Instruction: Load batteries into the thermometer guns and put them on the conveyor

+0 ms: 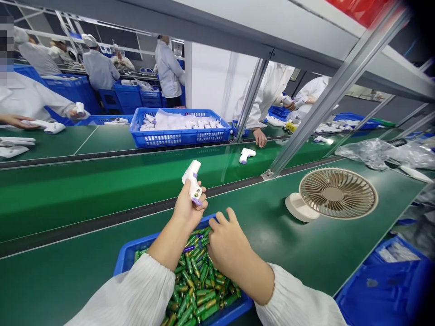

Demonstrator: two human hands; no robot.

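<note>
My left hand [188,203] is closed round the handle of a white forehead thermometer [192,174] with purple trim. The lower end of the thermometer faces me, with a purple flap at the bottom and something green and gold inside the opening. My right hand [227,249] hovers at the upper right of a blue bin [124,260] full of green-and-gold batteries [195,280]. Its fingers are curled, and the palm side is hidden, so whatever it holds cannot be made out. A purple battery [189,249] lies among the green ones.
A conveyor belt [102,199] runs beyond my bench, with another thermometer [247,155] on it. A beige fan [338,192] stands to the right, near a metal post [306,131]. Across the belt are a blue crate [180,138] of thermometers and a co-worker's hand [260,137].
</note>
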